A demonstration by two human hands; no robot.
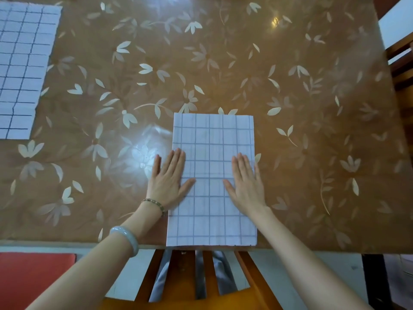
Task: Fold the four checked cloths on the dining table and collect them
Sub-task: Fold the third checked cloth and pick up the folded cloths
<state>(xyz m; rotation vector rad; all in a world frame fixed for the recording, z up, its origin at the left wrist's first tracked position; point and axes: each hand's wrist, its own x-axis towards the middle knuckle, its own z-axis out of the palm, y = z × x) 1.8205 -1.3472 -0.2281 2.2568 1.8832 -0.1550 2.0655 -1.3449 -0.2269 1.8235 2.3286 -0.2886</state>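
Above the orange wooden slatted chair (209, 271), the left hand (168, 182) and right hand (245, 186) press flat, fingers straight, on the white blue-checked folded cloth (212, 135) at the near edge of the glossy brown flowered table (290, 86). It is perhaps several layers; an uneven push could slide it off.

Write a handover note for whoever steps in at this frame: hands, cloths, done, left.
Left hand: open, flat across the left edge of the near checked cloth.
Right hand: open, flat on its right side.
Done: that cloth lies folded at the table edge.
A second checked cloth lies far left, partly out of frame; only two show.
Left: finish folding, collect all.
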